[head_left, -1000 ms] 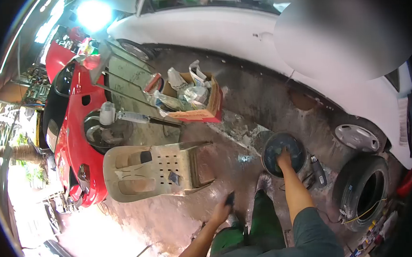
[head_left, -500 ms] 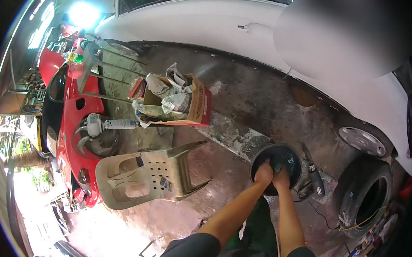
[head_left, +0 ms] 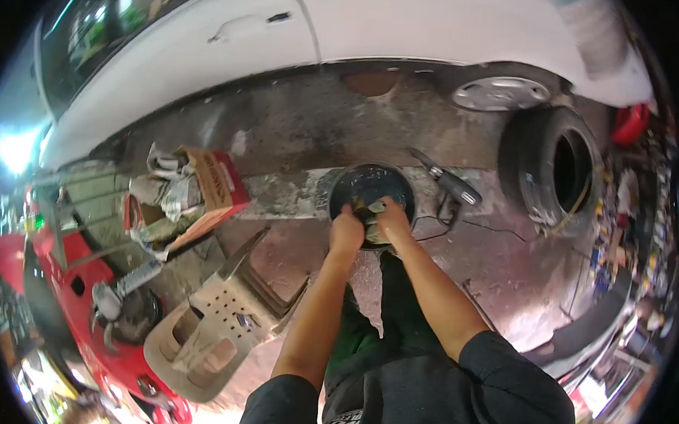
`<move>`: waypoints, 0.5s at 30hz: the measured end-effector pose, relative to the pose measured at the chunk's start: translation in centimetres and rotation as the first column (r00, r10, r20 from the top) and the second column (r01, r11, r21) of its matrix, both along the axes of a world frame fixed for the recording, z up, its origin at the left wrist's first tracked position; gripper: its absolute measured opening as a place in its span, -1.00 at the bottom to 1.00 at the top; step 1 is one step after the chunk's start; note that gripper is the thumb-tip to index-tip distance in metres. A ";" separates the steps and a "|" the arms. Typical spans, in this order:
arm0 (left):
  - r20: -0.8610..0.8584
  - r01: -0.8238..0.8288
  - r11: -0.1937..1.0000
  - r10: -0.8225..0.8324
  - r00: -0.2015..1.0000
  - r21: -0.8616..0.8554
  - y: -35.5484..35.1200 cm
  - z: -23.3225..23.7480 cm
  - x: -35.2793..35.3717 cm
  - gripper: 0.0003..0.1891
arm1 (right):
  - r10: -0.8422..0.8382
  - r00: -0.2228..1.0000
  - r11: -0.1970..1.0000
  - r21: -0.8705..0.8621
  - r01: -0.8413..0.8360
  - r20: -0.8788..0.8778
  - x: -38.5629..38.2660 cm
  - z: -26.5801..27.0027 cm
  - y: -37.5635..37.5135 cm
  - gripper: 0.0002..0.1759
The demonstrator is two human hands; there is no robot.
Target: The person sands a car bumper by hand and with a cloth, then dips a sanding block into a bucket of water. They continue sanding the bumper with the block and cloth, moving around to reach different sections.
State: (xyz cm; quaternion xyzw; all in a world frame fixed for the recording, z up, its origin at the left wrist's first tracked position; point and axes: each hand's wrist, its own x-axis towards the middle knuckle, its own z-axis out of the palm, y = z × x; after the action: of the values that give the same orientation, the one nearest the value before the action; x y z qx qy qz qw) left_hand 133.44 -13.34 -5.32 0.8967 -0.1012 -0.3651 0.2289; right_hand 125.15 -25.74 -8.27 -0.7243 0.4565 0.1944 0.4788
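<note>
A round dark bucket [head_left: 340,183] stands on the floor in front of me. Over its near side, my left hand [head_left: 346,231] and my right hand [head_left: 393,219] are close together, both with fingers closed on a crumpled greyish-green cloth [head_left: 372,224]. The cloth is bunched between them and partly covered by the fingers. Just right of the bucket lies a black and grey power tool [head_left: 457,187] with a cord. What is inside the bucket is too dark to make out.
A beige plastic chair [head_left: 221,319] lies at the lower left, below a cardboard box [head_left: 211,189] of crumpled newspaper. A loose tire [head_left: 531,166] stands at the right. A white car [head_left: 392,20] spans the back, and a red car [head_left: 77,273] is at left.
The view has turned and shifted to the right. My hands, deep in the bucket before, have come up near its rim and moved slightly apart, with the cloth now visible between them.
</note>
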 end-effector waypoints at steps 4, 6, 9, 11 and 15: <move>0.031 0.096 0.980 -0.092 0.995 -0.171 2.6 3.3 -0.5 -0.47 | -0.413 0.897 0.903 0.198 0.381 0.159 -0.8 0.2 2.2 -0.21; 0.084 0.177 0.952 -0.160 0.983 -0.251 3.9 4.6 -1.3 -0.42 | -0.531 0.810 0.831 0.338 0.441 0.247 -0.9 2.8 3.1 -0.13; 0.292 0.394 0.879 -0.315 0.903 -0.269 5.2 7.2 -2.5 -0.42 | -0.583 0.705 0.811 0.345 0.473 0.404 -1.3 6.9 5.7 -0.06; 0.303 0.514 0.795 -0.428 0.851 -0.322 5.4 9.9 -3.8 -0.42 | -0.541 0.777 0.827 0.374 0.421 0.322 -3.1 12.5 6.5 -0.21; 0.323 0.667 0.570 -0.592 0.738 -0.480 6.4 13.1 -7.9 -0.42 | -0.791 0.507 0.610 0.508 0.608 0.343 -7.9 10.0 10.8 -0.31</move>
State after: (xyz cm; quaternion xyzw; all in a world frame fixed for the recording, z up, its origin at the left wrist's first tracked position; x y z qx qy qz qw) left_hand 125.52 -6.93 7.74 0.7114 -0.5316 -0.3177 0.3322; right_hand 117.28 -14.91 1.72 -0.4065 0.5206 -0.1589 0.7338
